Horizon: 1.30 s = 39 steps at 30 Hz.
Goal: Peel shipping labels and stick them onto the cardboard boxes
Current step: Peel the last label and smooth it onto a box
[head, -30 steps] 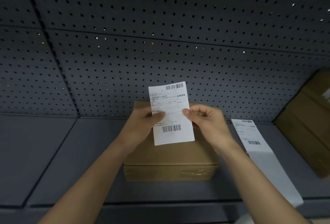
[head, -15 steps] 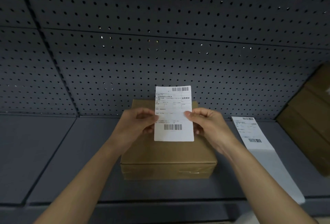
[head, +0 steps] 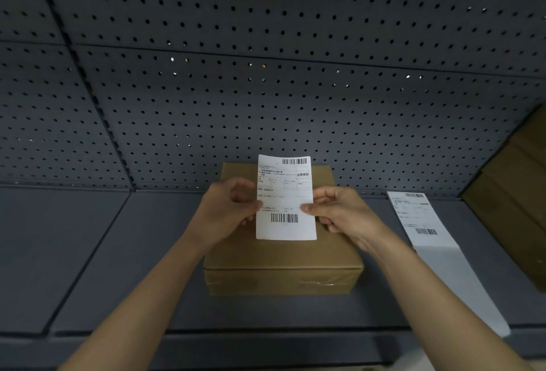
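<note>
Shipping label (head: 286,197): we hold it upright, print side toward us, barcodes at top and bottom. Both grips are closed on it at mid-height, left hand (head: 227,211) pinching the left edge, right hand (head: 339,211) pinching the right edge, thumbs on the printed face.

Below and behind the grips sits the cardboard box (head: 280,264), flaps shut, clear tape along its near front. Its visible top is bare brown, so no label is stuck here yet. The label's lower edge hangs over the box top; we cannot tell whether it touches the cardboard or floats just above.

We judge the peel done for this sheet, though the backing side is hidden from us, so that stays a guess. What is left: lower it, lay it flat on the top, press it down.

To the right of the right grip, a strip of labels (head: 419,217) lies on the grey shelf (head: 88,252), one printed label at its far end and a blank stretch trailing toward us. Farther right, more boxes (head: 514,199) at the frame edge; their tops are poorly seen. Perforated panel (head: 266,75) behind everything.
</note>
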Motion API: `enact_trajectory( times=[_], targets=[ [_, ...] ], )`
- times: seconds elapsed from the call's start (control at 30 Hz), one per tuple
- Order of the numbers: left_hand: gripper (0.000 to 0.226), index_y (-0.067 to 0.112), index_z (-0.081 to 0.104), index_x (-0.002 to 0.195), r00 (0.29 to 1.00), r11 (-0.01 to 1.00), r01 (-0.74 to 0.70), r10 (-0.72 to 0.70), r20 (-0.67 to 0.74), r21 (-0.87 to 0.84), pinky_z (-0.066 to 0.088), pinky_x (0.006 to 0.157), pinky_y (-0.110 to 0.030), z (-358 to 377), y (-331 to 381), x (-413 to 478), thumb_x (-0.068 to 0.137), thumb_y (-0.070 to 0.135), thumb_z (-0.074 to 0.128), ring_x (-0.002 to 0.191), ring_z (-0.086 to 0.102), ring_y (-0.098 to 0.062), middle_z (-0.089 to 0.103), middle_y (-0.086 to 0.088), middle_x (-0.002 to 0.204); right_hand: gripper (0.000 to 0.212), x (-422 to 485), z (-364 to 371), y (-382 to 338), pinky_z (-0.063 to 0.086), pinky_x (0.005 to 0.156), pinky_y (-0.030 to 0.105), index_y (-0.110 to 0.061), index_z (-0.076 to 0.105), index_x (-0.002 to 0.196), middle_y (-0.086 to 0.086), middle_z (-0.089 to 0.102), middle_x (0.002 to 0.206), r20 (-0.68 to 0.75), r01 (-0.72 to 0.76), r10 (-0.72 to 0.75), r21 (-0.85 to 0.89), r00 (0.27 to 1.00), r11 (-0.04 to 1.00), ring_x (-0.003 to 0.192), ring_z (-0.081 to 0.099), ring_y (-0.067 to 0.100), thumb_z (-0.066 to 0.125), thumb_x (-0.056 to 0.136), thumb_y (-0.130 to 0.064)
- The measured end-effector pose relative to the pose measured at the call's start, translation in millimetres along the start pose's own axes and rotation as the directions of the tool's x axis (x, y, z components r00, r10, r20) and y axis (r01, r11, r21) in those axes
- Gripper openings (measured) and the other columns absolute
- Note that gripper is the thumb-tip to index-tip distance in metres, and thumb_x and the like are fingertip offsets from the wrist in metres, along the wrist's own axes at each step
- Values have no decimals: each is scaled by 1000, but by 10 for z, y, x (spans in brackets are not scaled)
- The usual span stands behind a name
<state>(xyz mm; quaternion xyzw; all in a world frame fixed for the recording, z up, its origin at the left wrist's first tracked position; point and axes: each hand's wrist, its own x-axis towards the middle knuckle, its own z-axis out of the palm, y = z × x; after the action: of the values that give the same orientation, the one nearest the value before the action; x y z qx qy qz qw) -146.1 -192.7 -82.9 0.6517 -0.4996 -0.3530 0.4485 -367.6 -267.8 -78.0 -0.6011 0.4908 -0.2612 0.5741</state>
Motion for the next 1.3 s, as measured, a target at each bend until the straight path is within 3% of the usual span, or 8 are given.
enact_trajectory(
  times=[0.23,0.4,0.6,0.7,0.9,1.0,1.1,1.3],
  targets=[
    [36,17,60,116,1000,998,-17,17,-3,65,53,55,-23,25,-44,17,84,9,75,60,63,-10,73,-6,79,23,0,27,-5,31,40,16,-4,70,101,-7,67,68,-13,4,-4,-18,1000,1000,44,43,3,79,80,-6],
    [43,20,60,119,1000,994,-29,29,1,109,54,58,-24,33,-71,22,81,11,78,60,65,-6,74,0,80,20,0,28,0,31,40,16,-5,69,99,-2,65,70,-10,5,-5,-10,1000,1000,44,42,3,77,81,-3],
    [51,29,58,120,999,983,-32,32,5,181,59,76,-36,32,-100,40,76,20,82,75,68,-6,73,7,81,21,3,31,1,30,39,16,-3,68,101,1,66,73,-12,6,-6,-5,1000,1000,43,42,4,76,81,0],
    [58,32,55,125,1000,980,-23,21,17,199,57,75,-29,32,-93,41,75,20,83,78,68,-3,73,7,81,20,5,43,7,30,37,16,-3,68,99,3,67,74,-10,18,-18,-1,1000,1000,42,42,4,75,81,3],
    [67,34,52,131,997,957,-66,50,61,284,41,56,-1,41,-37,26,74,17,84,73,64,6,71,8,79,19,-5,61,11,34,38,13,-2,68,99,9,71,83,-20,64,-65,-48,998,997,42,50,0,74,82,5],
    [74,36,48,135,997,947,-71,54,63,315,42,57,-2,54,-31,20,74,18,84,74,63,7,70,8,81,19,3,65,20,37,42,11,1,68,99,13,73,89,-25,80,-82,-91,996,993,45,55,-1,73,82,6],
    [79,36,44,139,996,943,-82,65,62,323,42,58,0,67,-40,26,73,17,84,72,61,10,70,9,80,18,19,53,40,47,53,11,-2,69,98,9,73,89,-16,105,-108,-138,994,985,61,66,2,74,81,5],
    [82,36,42,142,996,935,-90,74,58,342,38,58,4,75,-41,10,74,16,84,73,61,8,69,10,82,16,25,47,88,52,65,17,-11,72,96,4,75,89,-17,141,-150,-242,989,960,72,69,6,76,82,-3]
  ],
)
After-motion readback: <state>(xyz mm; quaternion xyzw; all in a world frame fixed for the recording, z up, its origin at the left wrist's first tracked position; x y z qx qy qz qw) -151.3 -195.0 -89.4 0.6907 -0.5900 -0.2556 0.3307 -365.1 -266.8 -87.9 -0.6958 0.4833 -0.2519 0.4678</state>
